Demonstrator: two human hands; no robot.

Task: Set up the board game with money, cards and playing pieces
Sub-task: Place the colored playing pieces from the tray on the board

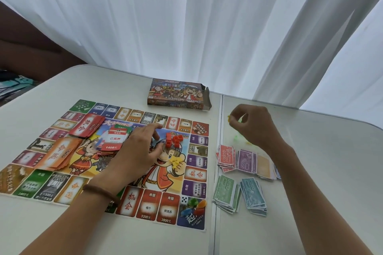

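The paper game board lies flat on the table. On it sit a red card stack, an orange card stack, a heap of property cards, red houses, yellow pieces, a white die and coloured pawns. My left hand rests on the board's middle, fingers spread toward the red houses. My right hand hovers right of the board and pinches a small yellow piece. Money stacks lie to the right.
The open game box lies behind the board. Small green and yellow pieces lie blurred on the table under my right hand. A seam splits the white table. White curtains hang behind; dark clutter at the far left.
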